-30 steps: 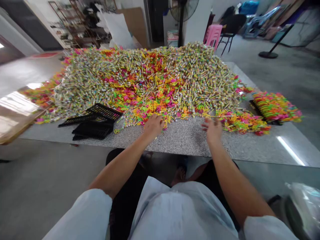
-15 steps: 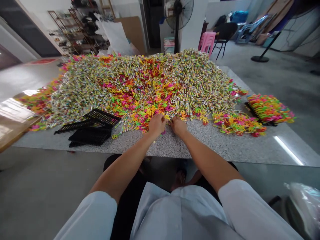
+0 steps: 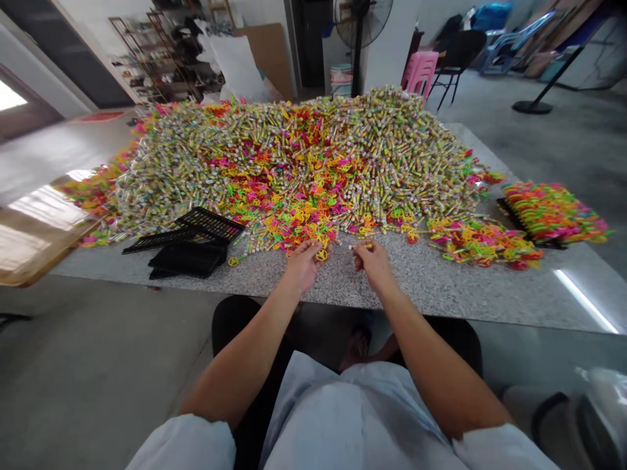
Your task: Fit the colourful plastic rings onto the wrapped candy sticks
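My left hand (image 3: 304,262) is closed on a small yellow plastic piece (image 3: 321,255) with a round, spoked end, at the front of the pile. To its right, my right hand (image 3: 371,260) pinches a small tube (image 3: 360,247) with a white end that points toward the left hand. The two hands are apart. Just beyond them lies a heap of bright plastic pieces (image 3: 304,222) in yellow, orange, pink and green. Behind spreads a large mound of small clear tubes with yellowish contents (image 3: 401,156).
Black slotted racks (image 3: 189,258) are stacked on the speckled stone table (image 3: 421,281) at the left. Loose coloured pieces (image 3: 484,243) lie to the right, beside a black rack filled with coloured-topped pieces (image 3: 553,212). A standing fan (image 3: 361,26) is behind the table.
My hands have moved apart and nearer to me; they were close together at the heap's edge. The yellow piece and the tube now show in them. The view has shifted slightly left.
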Demonstrator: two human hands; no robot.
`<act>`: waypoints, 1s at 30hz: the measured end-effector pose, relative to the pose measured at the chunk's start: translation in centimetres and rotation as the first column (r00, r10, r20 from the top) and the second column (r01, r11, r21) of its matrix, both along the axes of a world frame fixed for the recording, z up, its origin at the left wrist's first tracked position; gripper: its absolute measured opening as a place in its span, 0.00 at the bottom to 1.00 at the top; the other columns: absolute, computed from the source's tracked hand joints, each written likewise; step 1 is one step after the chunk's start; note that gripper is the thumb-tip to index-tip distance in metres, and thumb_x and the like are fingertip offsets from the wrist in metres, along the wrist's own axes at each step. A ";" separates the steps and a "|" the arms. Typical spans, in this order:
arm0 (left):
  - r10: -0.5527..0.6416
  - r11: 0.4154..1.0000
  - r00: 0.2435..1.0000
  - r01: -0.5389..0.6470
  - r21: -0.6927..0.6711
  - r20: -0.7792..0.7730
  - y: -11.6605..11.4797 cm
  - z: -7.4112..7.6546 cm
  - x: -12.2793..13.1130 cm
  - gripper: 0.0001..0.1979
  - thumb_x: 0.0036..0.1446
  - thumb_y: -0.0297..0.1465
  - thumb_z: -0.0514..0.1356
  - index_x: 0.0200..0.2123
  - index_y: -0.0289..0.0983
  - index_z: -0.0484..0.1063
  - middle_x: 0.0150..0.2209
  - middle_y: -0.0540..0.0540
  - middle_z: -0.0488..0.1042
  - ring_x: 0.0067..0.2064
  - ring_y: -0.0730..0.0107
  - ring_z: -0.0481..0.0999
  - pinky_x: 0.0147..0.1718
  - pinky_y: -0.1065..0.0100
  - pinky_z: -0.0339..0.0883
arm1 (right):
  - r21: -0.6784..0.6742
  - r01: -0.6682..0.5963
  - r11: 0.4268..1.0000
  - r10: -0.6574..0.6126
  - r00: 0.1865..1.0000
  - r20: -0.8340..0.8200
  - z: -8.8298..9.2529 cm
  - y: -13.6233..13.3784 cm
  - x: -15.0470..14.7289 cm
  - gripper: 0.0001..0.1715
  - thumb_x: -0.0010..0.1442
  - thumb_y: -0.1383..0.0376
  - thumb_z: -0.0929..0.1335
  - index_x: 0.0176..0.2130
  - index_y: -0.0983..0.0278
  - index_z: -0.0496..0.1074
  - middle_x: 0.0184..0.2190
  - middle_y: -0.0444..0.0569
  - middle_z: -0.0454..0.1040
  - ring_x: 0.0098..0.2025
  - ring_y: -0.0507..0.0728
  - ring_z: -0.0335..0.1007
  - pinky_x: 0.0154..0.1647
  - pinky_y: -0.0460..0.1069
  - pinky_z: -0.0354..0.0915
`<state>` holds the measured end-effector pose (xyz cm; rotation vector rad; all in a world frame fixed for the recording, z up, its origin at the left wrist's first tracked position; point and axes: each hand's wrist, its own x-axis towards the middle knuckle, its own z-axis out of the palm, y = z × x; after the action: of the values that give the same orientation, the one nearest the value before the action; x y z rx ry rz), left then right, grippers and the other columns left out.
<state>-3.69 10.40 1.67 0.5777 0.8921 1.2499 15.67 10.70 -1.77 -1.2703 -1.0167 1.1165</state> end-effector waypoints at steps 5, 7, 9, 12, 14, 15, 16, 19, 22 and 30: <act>-0.049 0.999 0.998 0.049 0.003 0.027 -1.9 -0.7 1.7 0.15 0.51 0.32 0.73 0.36 0.36 0.71 0.37 0.47 0.79 0.37 0.69 0.80 0.37 0.67 0.75 | 0.015 -0.089 0.996 0.088 0.924 -0.373 1.1 -4.9 -2.2 0.17 0.56 0.54 0.74 0.40 0.60 0.69 0.32 0.43 0.78 0.20 0.49 0.63 0.18 0.45 0.63; -0.074 0.997 0.996 0.073 0.024 0.051 -2.3 -1.0 2.2 0.15 0.50 0.33 0.74 0.36 0.37 0.71 0.36 0.49 0.78 0.36 0.71 0.79 0.37 0.67 0.75 | 0.025 -0.084 0.996 0.088 0.923 -0.374 1.4 -5.5 -2.6 0.16 0.56 0.54 0.74 0.38 0.60 0.70 0.28 0.42 0.76 0.20 0.49 0.62 0.18 0.45 0.62; -0.099 0.995 0.993 0.096 0.041 0.063 -2.6 -1.2 2.6 0.16 0.50 0.34 0.74 0.35 0.37 0.70 0.34 0.51 0.76 0.35 0.72 0.78 0.38 0.68 0.75 | 0.042 -0.083 0.996 0.092 0.932 -0.351 1.5 -5.7 -2.7 0.15 0.56 0.55 0.75 0.37 0.61 0.71 0.25 0.40 0.73 0.19 0.49 0.61 0.17 0.45 0.61; -0.112 0.993 0.992 0.109 0.054 0.052 -3.0 -1.5 2.9 0.17 0.51 0.35 0.74 0.35 0.38 0.70 0.32 0.53 0.74 0.35 0.74 0.77 0.39 0.68 0.74 | 0.057 -0.088 0.994 0.102 0.943 -0.317 1.5 -5.8 -2.4 0.15 0.57 0.55 0.75 0.38 0.61 0.70 0.23 0.39 0.71 0.19 0.49 0.60 0.16 0.45 0.61; -0.113 0.992 0.993 0.111 0.056 0.027 -3.2 -1.5 3.1 0.17 0.51 0.36 0.74 0.36 0.38 0.70 0.33 0.53 0.75 0.35 0.74 0.76 0.39 0.68 0.74 | 0.053 -0.083 0.995 0.095 0.952 -0.290 1.5 -5.9 -2.2 0.15 0.56 0.56 0.75 0.38 0.60 0.70 0.22 0.38 0.69 0.18 0.49 0.59 0.16 0.45 0.61; -0.114 0.992 0.993 0.113 0.056 0.008 -3.3 -1.5 3.1 0.17 0.52 0.37 0.73 0.37 0.38 0.71 0.34 0.52 0.76 0.36 0.74 0.77 0.39 0.68 0.73 | 0.049 -0.081 0.995 0.091 0.958 -0.273 1.5 -6.0 -2.1 0.15 0.56 0.56 0.74 0.37 0.60 0.70 0.22 0.37 0.69 0.18 0.49 0.59 0.16 0.45 0.61; -0.118 0.991 0.993 0.118 0.057 -0.013 -3.4 -1.4 3.2 0.16 0.52 0.37 0.73 0.38 0.38 0.72 0.36 0.51 0.77 0.36 0.73 0.77 0.38 0.69 0.73 | 0.047 -0.082 0.996 0.091 0.962 -0.256 1.4 -6.0 -2.0 0.15 0.56 0.55 0.74 0.37 0.60 0.69 0.21 0.37 0.68 0.18 0.49 0.59 0.16 0.45 0.61; -0.115 0.992 0.991 0.119 0.053 -0.074 -3.4 -1.2 3.4 0.17 0.52 0.38 0.72 0.42 0.37 0.75 0.41 0.46 0.80 0.39 0.70 0.78 0.38 0.69 0.72 | 0.039 -0.098 0.994 0.104 0.972 -0.211 1.3 -6.1 -1.7 0.15 0.56 0.55 0.74 0.37 0.59 0.69 0.21 0.37 0.68 0.17 0.49 0.59 0.16 0.45 0.61; -0.110 0.993 0.989 0.113 0.029 -0.103 -3.3 -1.1 3.6 0.17 0.51 0.38 0.73 0.41 0.37 0.75 0.41 0.45 0.80 0.39 0.69 0.79 0.39 0.68 0.72 | 0.033 -0.104 0.994 0.108 0.980 -0.166 1.1 -6.0 -1.5 0.14 0.56 0.56 0.73 0.36 0.59 0.68 0.21 0.36 0.68 0.17 0.49 0.59 0.16 0.45 0.61; -0.118 0.993 0.987 0.120 0.020 -0.108 -3.6 -0.9 3.9 0.18 0.50 0.39 0.73 0.37 0.37 0.72 0.39 0.46 0.81 0.35 0.70 0.80 0.37 0.66 0.74 | 0.084 -0.114 0.990 0.127 0.977 -0.173 0.9 -6.1 -1.0 0.14 0.59 0.55 0.73 0.39 0.59 0.68 0.25 0.39 0.73 0.20 0.50 0.65 0.21 0.46 0.66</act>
<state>0.23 6.84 0.81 0.7137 0.9177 1.1325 14.66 4.62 -0.91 -1.0415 -1.0007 1.2510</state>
